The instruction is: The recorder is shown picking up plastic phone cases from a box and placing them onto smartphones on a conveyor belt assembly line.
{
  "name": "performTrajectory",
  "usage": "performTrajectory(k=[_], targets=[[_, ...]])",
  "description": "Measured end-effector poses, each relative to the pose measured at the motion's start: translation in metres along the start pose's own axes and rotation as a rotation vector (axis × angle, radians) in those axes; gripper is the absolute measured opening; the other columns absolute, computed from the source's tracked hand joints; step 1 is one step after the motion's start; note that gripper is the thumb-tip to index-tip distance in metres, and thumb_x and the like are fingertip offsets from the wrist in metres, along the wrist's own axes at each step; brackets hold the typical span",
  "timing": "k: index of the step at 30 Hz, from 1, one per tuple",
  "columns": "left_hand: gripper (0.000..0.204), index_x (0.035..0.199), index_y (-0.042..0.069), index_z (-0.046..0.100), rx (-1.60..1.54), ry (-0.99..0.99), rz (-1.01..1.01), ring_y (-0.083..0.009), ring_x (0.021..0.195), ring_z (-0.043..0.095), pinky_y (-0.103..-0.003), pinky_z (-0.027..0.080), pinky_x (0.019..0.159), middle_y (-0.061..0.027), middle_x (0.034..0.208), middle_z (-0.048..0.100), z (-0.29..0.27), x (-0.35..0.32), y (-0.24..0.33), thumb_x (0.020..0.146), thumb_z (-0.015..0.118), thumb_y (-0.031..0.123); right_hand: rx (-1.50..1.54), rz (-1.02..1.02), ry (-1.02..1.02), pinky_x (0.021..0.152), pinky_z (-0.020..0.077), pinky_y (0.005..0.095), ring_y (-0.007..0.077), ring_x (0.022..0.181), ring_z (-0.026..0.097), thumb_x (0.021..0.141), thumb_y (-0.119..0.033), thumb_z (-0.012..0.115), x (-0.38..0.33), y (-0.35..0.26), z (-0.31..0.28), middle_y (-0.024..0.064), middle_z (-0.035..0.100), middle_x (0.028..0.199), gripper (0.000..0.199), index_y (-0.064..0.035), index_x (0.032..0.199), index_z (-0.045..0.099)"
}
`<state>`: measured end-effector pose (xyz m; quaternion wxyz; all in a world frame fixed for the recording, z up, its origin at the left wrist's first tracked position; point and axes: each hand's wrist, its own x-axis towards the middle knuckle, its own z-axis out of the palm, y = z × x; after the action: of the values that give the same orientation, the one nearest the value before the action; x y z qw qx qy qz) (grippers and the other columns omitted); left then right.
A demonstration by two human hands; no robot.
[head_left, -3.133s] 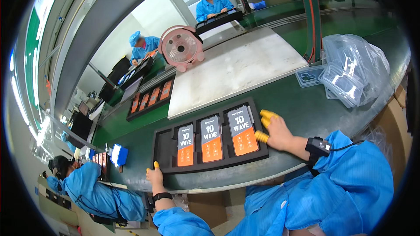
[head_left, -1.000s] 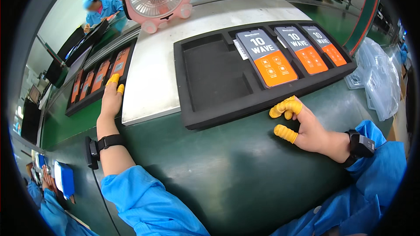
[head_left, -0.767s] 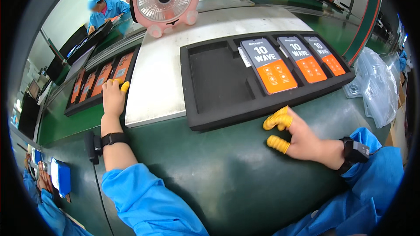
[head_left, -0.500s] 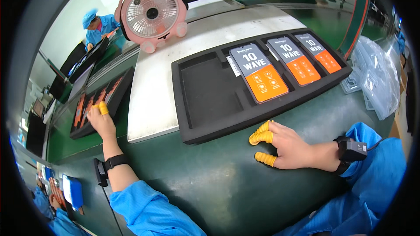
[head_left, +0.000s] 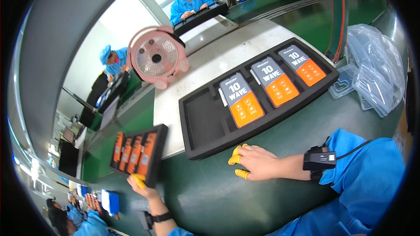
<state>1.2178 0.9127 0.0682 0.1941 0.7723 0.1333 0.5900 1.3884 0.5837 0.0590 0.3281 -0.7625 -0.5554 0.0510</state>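
My left hand (head_left: 143,186), yellow finger cots on its fingertips, grips the near edge of a small black foam tray (head_left: 158,150). That tray is tilted, with several orange-and-black items (head_left: 136,153) in its slots; their kind is too blurred to name. My right hand (head_left: 258,161), also in yellow finger cots, is over the green tabletop with thumb and fingers apart, just in front of a large black foam tray (head_left: 197,152). Three smartphones with grey-and-orange printed fronts, at left (head_left: 242,98), middle (head_left: 275,81) and right (head_left: 302,65), lie in the large tray's compartments.
A pink fan (head_left: 156,58) stands on the white board (head_left: 171,133) beyond the trays. Clear plastic trays (head_left: 374,83) in a bag lie at the right. Co-workers in blue work at the back (head_left: 188,2) and left (head_left: 114,61); another sits at lower left beside a blue box (head_left: 110,202).
My left hand has pulled the small tray nearer and tipped it up. The head view has shifted, moving the scene within the picture. My right hand remains near the large tray's front edge.
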Motion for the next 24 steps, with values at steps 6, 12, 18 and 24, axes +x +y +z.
performTrajectory(k=[6, 12, 18, 24], targets=[[0.030, 0.062, -0.001, 0.046, 0.152, -0.095, 0.144, -0.0273, 0.064, 0.039, -0.036, 0.032, 0.062, -0.0127, 0.061, 0.042, -0.022, -0.035, 0.063, 0.078, 0.038, 0.024, 0.070, 0.023, 0.051, 0.080, 0.0392, 0.0361, 0.0264, 0.092, 0.046, 0.073, -0.019, 0.056, 0.009, 0.000, 0.000, 0.0114, 0.046, 0.093, 0.025, -0.0039, 0.092, 0.056], [0.029, 0.063, 0.002, 0.043, -0.063, 0.018, -0.076, -0.0122, 0.061, 0.039, -0.023, 0.030, 0.056, -0.0030, 0.066, 0.042, -0.063, -0.051, 0.087, 0.080, 0.039, 0.025, 0.278, -0.099, 0.367, 0.066, 0.0439, 0.0320, 0.0217, 0.078, 0.051, 0.068, -0.014, 0.058, 0.013, -0.001, -0.003, 0.0051, 0.051, 0.078, 0.010, -0.0066, 0.074, 0.059], [0.029, 0.063, 0.000, 0.046, -0.087, -0.001, -0.240, -0.0120, 0.058, 0.037, -0.024, 0.028, 0.053, -0.0028, 0.065, 0.038, -0.066, -0.070, 0.163, 0.082, 0.039, 0.021, 0.339, -0.199, 0.482, 0.065, 0.0446, 0.0334, 0.0248, 0.072, 0.054, 0.068, -0.018, 0.062, -0.026, -0.012, 0.002, 0.0056, 0.059, 0.074, 0.008, -0.0101, 0.068, 0.061], [0.015, 0.057, 0.003, 0.047, -0.012, -0.047, -0.242, -0.0230, 0.061, 0.038, -0.032, 0.029, 0.057, -0.0067, 0.056, 0.043, -0.019, -0.139, 0.240, 0.070, 0.048, 0.010, 0.481, -0.211, 0.444, 0.059, 0.0441, 0.0310, 0.0246, 0.065, 0.054, 0.065, -0.016, 0.064, -0.097, -0.014, -0.026, 0.0065, 0.054, 0.069, 0.009, -0.0084, 0.068, 0.060]])
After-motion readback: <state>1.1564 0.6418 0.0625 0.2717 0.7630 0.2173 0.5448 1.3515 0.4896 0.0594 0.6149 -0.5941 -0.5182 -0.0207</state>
